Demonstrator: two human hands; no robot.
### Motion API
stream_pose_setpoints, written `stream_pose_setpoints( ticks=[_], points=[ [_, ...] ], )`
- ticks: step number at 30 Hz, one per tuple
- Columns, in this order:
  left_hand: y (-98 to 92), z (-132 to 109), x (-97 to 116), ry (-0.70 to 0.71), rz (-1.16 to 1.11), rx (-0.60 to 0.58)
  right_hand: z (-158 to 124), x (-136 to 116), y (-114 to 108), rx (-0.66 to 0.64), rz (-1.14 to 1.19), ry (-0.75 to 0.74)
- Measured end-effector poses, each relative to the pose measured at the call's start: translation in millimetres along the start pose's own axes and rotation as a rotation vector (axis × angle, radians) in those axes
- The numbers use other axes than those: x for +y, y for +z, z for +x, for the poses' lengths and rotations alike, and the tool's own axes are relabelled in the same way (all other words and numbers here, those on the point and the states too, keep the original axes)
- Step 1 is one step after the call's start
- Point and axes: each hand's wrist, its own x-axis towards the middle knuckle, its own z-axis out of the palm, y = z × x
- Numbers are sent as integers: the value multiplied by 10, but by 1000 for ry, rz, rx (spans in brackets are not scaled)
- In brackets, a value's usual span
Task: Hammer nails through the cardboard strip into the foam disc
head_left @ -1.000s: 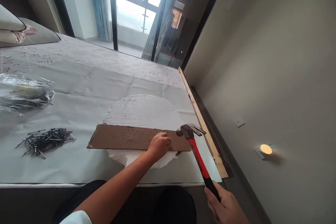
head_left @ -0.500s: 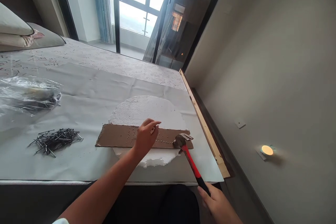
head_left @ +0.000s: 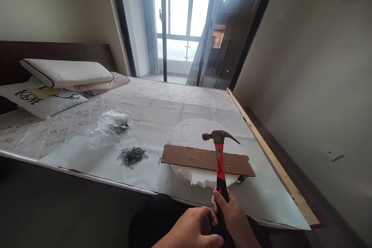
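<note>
A claw hammer [head_left: 220,162] with a red and black handle stands upright in front of me, its head raised over the cardboard. My right hand [head_left: 234,215] is wrapped around the black grip. Lower down, my left hand [head_left: 193,226] curls at the end of the same handle, its thumb lying over it. Behind the hammer, a brown cardboard strip [head_left: 180,155] dotted with nail heads lies across a round white foam slab [head_left: 192,130]. A pile of loose nails [head_left: 133,156] rests left of the strip.
A clear plastic bag [head_left: 112,124] with dark contents lies beyond the nails on a white sheet [head_left: 154,124] over the mattress. Pillows [head_left: 72,73] are stacked at the far left. A wooden rail [head_left: 270,155] runs along the right edge, beside the wall.
My left hand has left the cardboard and come back to the hammer handle. The hammer has lifted off the strip and turned upright. The view has swung left, showing the pillows.
</note>
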Motion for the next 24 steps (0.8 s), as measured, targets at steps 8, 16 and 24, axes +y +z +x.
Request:
stream_pose_setpoints(
  ticks=[8,16,24],
  points=[
    [-625,-370,101,-32,-132,392,358,-90,1115,-117,-94,-241],
    [-1531,-394,-762,-356,431,673,187,373,515,-145,9,-161],
    [-1895,115,-1463,-598,529,650,-32,588,-113,21,-36,-68]
  ],
)
